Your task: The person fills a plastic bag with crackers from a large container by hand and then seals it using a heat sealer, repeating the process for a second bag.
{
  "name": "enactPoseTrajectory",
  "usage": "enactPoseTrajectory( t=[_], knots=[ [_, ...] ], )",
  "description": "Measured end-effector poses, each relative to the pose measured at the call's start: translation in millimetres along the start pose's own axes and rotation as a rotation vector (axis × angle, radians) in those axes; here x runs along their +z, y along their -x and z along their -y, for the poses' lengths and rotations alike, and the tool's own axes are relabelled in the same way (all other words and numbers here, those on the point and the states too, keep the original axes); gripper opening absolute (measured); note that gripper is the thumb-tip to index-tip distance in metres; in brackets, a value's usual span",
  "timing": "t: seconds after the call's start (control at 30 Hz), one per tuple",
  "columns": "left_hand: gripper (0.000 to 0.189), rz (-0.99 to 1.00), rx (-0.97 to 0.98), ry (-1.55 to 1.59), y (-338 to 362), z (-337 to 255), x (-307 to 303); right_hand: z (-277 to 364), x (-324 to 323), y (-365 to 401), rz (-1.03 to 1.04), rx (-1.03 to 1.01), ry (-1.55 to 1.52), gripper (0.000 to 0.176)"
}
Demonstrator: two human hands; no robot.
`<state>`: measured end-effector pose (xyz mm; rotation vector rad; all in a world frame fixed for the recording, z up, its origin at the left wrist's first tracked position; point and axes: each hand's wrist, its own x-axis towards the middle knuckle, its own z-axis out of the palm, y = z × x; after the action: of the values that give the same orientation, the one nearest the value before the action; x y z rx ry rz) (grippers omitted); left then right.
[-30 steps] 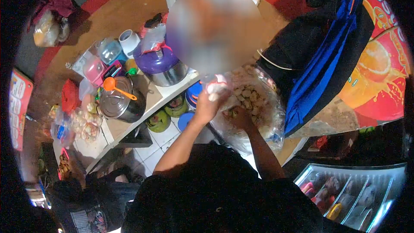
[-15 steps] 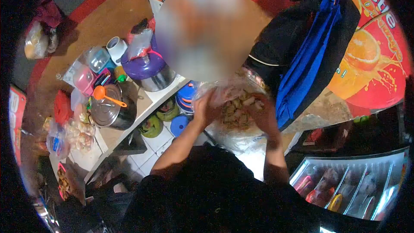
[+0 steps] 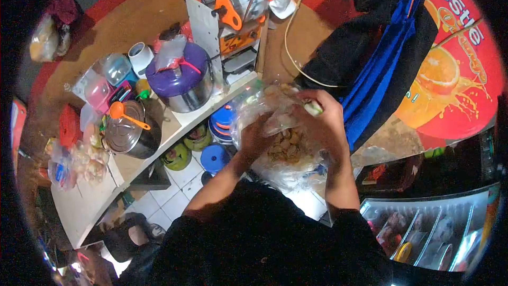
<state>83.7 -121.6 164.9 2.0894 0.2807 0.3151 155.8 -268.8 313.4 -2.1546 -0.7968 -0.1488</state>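
A clear plastic bag bulges open in front of my body, with brown, chunky pieces of food showing inside it. My left hand grips the bag's left side, its fingers partly covered by crinkled plastic. At the upper right of the bag, my right hand has its fingers curled around a small pale green and white piece. More light-coloured contents show behind the plastic at the bag's far side.
On the left counter stand a steel pot with a purple lid, a glass-lidded pot with an orange spoon and plastic containers. A cup sealing machine is behind. A blue and black cloth hangs at right.
My right hand has risen from the food to the bag's upper right and now holds a pale green piece. My left hand stays at the bag's left side. The view has shifted slightly.
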Motion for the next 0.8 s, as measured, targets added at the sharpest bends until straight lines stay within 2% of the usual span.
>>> enactPoseTrajectory(
  t=[0.03, 0.17, 0.23, 0.3, 0.33, 0.37, 0.4, 0.43, 0.5, 0.53, 0.57, 0.6, 0.63, 0.67, 0.73, 0.8],
  knots=[
    [0.066, -0.027, 0.026, -0.005, -0.8, 7.9, 5.4, 1.8, -0.3, -0.8, -0.022, 0.065, -0.009, 0.03],
    [0.071, -0.091, 0.045, -0.034, -2.0, 6.1, 14.4, 11.3, 12.2, -4.0, -0.113, 0.041, -0.006, 0.027],
    [0.075, -0.063, 0.001, 0.047, -4.5, 12.0, 17.7, 8.3, 13.5, -2.3, 0.024, -0.201, -0.03, 0.025],
    [0.079, -0.048, -0.054, 0.125, -6.6, 24.9, 25.2, -5.6, 10.7, -0.8, 0.019, -0.254, -0.079, 0.025],
    [0.081, -0.042, -0.004, 0.148, -9.5, 31.3, 29.3, -10.6, 7.9, -0.9, 0.011, -0.299, -0.129, 0.026],
    [0.083, -0.045, 0.038, 0.161, -10.2, 39.0, 31.0, -10.1, 4.8, 1.7, -0.023, -0.339, -0.052, 0.028],
    [0.082, 0.01, -0.002, 0.123, -9.7, 25.7, 21.9, -5.4, 3.3, 3.2, -0.05, -0.393, 0.004, 0.029],
    [0.081, 0.044, -0.061, 0.082, -10.3, 11.8, 14.7, -3.2, 1.8, 4.2, 0.055, -0.372, 0.026, 0.03],
    [0.079, -0.131, 0.186, 0.088, -19.2, 49.9, 51.4, -11.3, 5.9, 11.2, 0.206, -0.276, 0.084, 0.028],
    [0.078, -0.102, 0.206, 0.068, -16.1, 41.4, 38.2, -18.1, 9.4, 15.5, 0.241, -0.181, 0.131, 0.025],
    [0.076, -0.057, 0.232, 0.059, -13.6, 28.8, 27.6, -24.4, 10.7, 16.4, 0.255, -0.201, 0.143, 0.021],
    [0.076, -0.085, 0.209, 0.048, -16.7, 30.2, 25.9, -25.9, 13.0, 14.3, 0.262, -0.214, 0.163, 0.018],
    [0.074, -0.026, 0.19, 0.089, -15.1, 27.5, 26.4, -11.4, 8.1, 14.5, 0.266, -0.185, 0.189, 0.012],
    [0.073, 0.04, 0.178, 0.133, -14.6, 27.9, 27.2, 4.7, 4.6, 14.1, 0.212, -0.256, 0.213, 0.011],
    [0.076, 0.033, 0.193, 0.129, -12.6, 24.5, 20.9, 13.7, 9.3, 12.3, 0.059, -0.303, 0.158, 0.01],
    [0.084, -0.029, 0.388, 0.112, -17.5, 24.0, 24.8, -20.5, 4.2, 8.2, 0.321, -0.213, 0.24, 0.01]
  ],
)
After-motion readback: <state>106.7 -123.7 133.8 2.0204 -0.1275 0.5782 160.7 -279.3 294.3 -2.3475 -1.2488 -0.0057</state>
